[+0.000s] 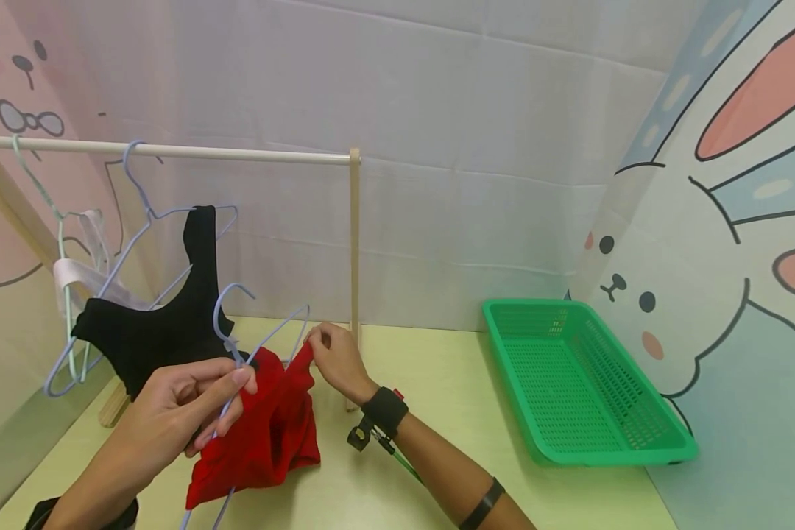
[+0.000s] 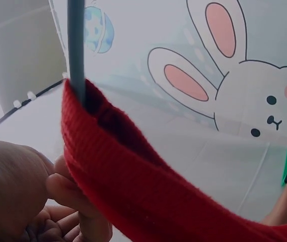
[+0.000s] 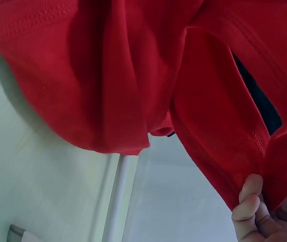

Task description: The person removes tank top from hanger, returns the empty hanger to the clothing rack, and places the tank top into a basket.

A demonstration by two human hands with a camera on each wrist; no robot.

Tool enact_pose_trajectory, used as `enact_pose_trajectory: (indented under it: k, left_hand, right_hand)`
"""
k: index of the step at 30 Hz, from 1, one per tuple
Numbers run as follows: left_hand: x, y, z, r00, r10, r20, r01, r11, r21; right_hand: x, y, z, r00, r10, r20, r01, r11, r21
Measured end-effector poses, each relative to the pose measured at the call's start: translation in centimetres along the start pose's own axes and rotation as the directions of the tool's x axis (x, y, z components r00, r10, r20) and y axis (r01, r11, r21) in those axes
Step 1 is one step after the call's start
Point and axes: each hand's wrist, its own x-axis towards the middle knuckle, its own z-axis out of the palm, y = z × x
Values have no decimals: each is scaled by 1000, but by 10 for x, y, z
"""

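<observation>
While left hand (image 1: 179, 412) pinches hanger (image 1: 231, 344), hook (image 1: 217, 315) above fingers (image 1: 241, 377), our right hand (image 1: 339, 362) grips likely soft red garment (image 1: 271, 427), best by edge (image 3: 209, 166).

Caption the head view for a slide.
Left hand holds a blue hanger, right hand pinches a red garment; green basket to the right.

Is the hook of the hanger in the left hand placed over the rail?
No, the left hand holds the hanger with its hook free below the rail.
</observation>
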Motion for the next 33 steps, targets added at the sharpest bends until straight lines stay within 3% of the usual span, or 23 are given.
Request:
enact_pose_trajectory:
  k: [10,21,27,33]
  left_hand:
    - [5,-1,0,999,33,4,-33,999,-7]
    - [8,-8,-1,1000,11,-26,-10,1000,29]
    - [10,-17,-1,999,19,-35,-18,1000,24]
    - [15,-16,0,999,0,-50,3,998,58]
  right_hand:
    - [-2,4,-4,1000,-10,11,10,1000,-7]
    - [-6,6,-13,996,-60,73,59,998,19]
    - [-9,-1,-23,980,-136,142,136,991,9]
    - [-15,-10,-34,961,-200,192,196,980,37]
